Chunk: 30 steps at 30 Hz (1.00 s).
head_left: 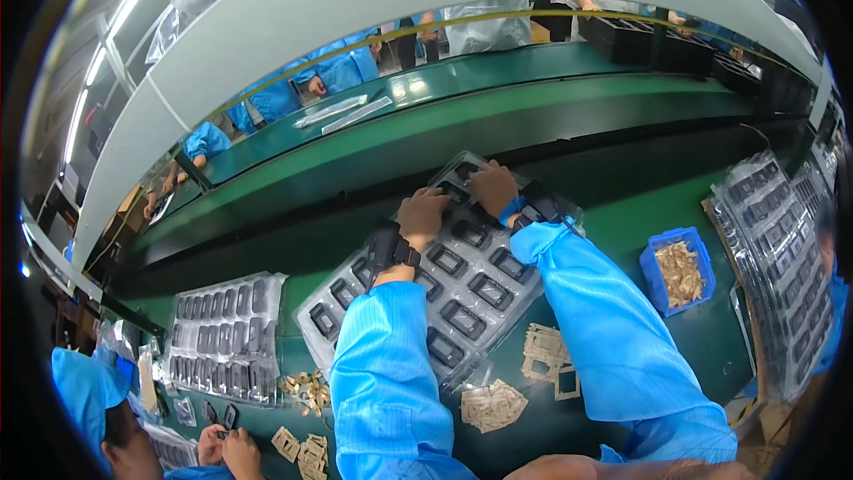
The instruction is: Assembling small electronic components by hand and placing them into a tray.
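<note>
A clear plastic tray [410, 249] lies aslant in front of me, its pockets filled with black rectangular housings [490, 292]. At its far end my left hand [423, 213] has its fingers bent onto a black housing [455, 192]. My right hand [491, 188] reaches the same end from the right, fingers curled down at that housing's edge. Both hands are closed, with their fingertips partly hidden. Dark devices are strapped around both wrists, above blue sleeves.
Flat tan frames [494, 405] lie in piles near me. A blue bin [678, 271] of tan pieces stands right, beside stacked trays [773, 258]. Another tray of housings [227, 338] lies left, near a co-worker's hands [229, 452]. Beyond runs a green conveyor [498, 93]; gold pieces [306, 391] lie nearby.
</note>
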{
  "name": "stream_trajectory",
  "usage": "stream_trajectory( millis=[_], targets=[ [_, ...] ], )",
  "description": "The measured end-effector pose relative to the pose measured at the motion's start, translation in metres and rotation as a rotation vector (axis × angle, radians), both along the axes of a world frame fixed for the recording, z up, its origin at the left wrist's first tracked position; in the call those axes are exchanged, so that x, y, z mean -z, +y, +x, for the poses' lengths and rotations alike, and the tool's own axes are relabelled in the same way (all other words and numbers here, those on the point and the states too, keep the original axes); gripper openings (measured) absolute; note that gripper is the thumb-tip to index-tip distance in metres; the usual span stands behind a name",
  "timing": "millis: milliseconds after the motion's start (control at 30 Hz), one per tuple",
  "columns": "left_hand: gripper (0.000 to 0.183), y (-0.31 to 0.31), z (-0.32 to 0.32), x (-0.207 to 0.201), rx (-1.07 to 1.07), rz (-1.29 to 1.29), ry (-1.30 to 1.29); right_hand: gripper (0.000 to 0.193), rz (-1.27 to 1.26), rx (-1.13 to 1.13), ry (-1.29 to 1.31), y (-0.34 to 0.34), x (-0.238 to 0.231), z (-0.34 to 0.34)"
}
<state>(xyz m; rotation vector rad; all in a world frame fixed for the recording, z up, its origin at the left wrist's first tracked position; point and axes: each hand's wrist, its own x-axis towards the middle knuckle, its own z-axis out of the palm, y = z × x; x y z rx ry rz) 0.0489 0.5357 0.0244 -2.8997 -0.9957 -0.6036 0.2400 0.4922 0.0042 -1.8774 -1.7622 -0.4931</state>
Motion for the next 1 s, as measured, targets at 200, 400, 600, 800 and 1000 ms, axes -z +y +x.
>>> stream_trajectory(
  millis=[200,400,600,800,1000],
  targets=[
    [0.017,-0.024,0.018,-0.039,-0.003,0.080,0.007,0.015,0.217,0.096,-0.026,-0.069,-0.073,0.011],
    [0.012,-0.051,0.031,-0.088,0.259,0.051,-0.164,0.012,0.532,0.105,-0.078,-0.261,-0.197,-0.017],
    [0.013,-0.208,0.132,-0.147,0.581,-0.153,-0.340,0.009,0.438,0.544,-0.227,-0.508,-0.194,0.034],
    [0.023,-0.330,0.225,-0.126,0.707,-0.698,-0.289,0.017,0.471,1.058,0.070,-0.689,-0.133,0.103],
    [0.032,-0.393,0.323,-0.092,0.559,-1.419,-0.293,0.027,0.504,1.160,0.326,-0.786,-0.094,0.148]
  ],
)
